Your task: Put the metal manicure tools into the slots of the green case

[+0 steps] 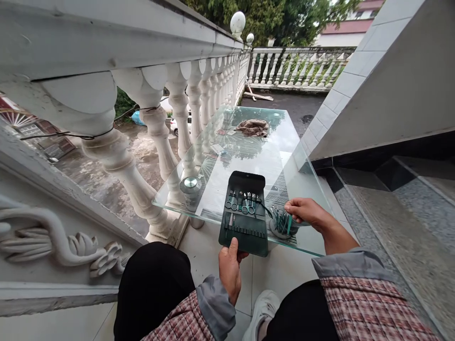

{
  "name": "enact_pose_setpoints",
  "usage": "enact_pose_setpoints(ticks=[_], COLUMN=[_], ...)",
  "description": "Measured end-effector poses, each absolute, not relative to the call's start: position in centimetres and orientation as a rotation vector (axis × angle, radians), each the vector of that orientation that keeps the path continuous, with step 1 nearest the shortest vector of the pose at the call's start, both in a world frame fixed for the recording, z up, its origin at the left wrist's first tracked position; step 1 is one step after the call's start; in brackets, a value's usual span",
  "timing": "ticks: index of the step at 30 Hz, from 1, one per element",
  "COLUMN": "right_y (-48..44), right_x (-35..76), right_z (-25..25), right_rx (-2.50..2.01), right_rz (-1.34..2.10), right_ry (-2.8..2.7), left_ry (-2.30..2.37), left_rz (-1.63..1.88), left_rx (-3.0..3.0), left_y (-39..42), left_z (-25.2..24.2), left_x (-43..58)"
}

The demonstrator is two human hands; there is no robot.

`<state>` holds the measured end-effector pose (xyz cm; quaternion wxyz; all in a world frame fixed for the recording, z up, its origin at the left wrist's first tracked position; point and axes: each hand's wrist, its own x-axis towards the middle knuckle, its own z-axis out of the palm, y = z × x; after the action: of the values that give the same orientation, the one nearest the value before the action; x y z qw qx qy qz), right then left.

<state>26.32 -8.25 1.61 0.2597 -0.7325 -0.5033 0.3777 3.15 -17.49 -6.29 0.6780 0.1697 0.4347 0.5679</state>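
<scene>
My left hand [230,271] grips the near edge of an unfolded dark green manicure case [245,240], thumb on top. Scissors [233,202] and several other small grooming tools sit in the case's upper row. Its lower row of loops carries a couple of slim tools at the left, and the loops to the right hold nothing. To the right, a round container [278,231] is filled with slim green tools. Above its right side my right hand [308,211] pinches the top of a slim green tool [289,222], whose exact kind I cannot make out.
The glass table [241,158] bears a crumpled brown cloth [253,128] at its far end and a small packet [217,149] towards the left. A white balustrade [156,132] runs along the left. Stone steps [391,213] rise on the right.
</scene>
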Motion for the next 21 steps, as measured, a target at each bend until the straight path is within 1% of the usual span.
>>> enact_pose_setpoints(ticks=[5,9,11,13,14,16,18,21], right_y=[-7.2,-7.0,-7.3,-7.7,-8.0,-8.4,-8.6,-8.3], right_x=[25.9,25.4,24.3,22.4,21.1,18.4,15.9,13.4], right_z=[0.5,1.1,1.7,2.1,2.3,2.1,1.6,0.8], right_rx=[-2.154,-2.21,-2.195,-2.08,-1.971,-1.757,-1.695,-1.693], right_rz=[0.785,0.535,0.376,0.285,0.343,0.684,0.99,1.139], right_ry=[-1.437,-1.5,-1.533,-1.588,-1.624,-1.664,-1.625,-1.588], left_ry=[0.944,0.938,0.949,0.96,0.963,0.964,0.962,0.934], left_rz=[1.349,1.417,1.418,1.413,1.411,1.408,1.401,1.394], left_rx=[0.388,0.351,0.355,0.365,0.369,0.377,0.38,0.371], left_y=[-17.3,-16.9,-16.7,-16.5,-16.4,-16.3,-16.1,-16.0], left_z=[-6.1,-6.2,-6.4,-6.6,-6.6,-6.7,-6.7,-6.7], left_x=[2.5,2.0,2.0,1.9,1.9,1.9,1.9,1.7])
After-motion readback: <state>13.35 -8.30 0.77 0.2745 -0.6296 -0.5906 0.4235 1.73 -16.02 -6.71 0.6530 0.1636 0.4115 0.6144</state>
